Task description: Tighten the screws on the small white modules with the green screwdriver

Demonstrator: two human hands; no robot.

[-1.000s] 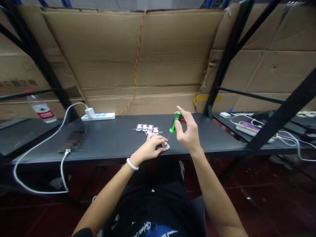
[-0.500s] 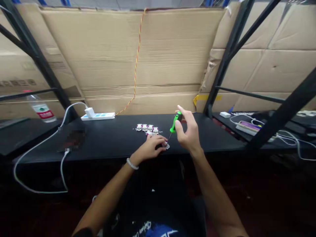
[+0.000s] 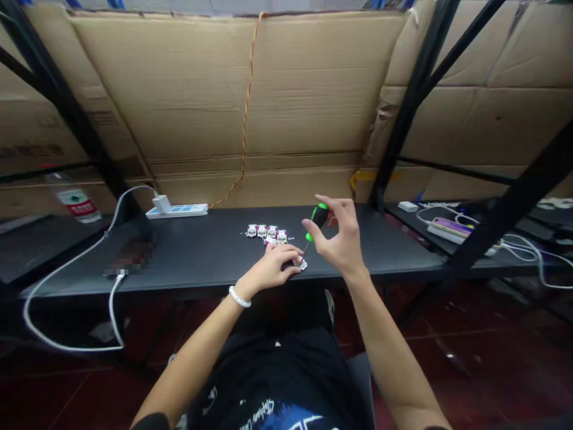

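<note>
A screwdriver point(image 3: 319, 217) with a black and green handle leans in my right hand point(image 3: 341, 242), its handle between thumb and forefinger. Its thin shaft points down and left to a small white and purple part point(image 3: 303, 264) near the front edge of the table. Curled over that part, my left hand point(image 3: 272, 269) steadies it against the tabletop and hides much of it. Whether the tip sits in a screw is too small to tell. Just beyond the left fingers are several similar white and purple parts point(image 3: 262, 231), most of them in a row.
A white power strip point(image 3: 179, 211) with a plugged-in charger lies at the back left of the black table point(image 3: 201, 251). Its white cable loops past a blurred dark device point(image 3: 132, 254). A bottle point(image 3: 78, 200) stands far left. Dark metal posts point(image 3: 398, 119) flank the cardboard backing.
The screwdriver's handle has turned, showing more black now, and my right thumb and forefinger have shifted slightly left. My left hand stays where it was on the part.
</note>
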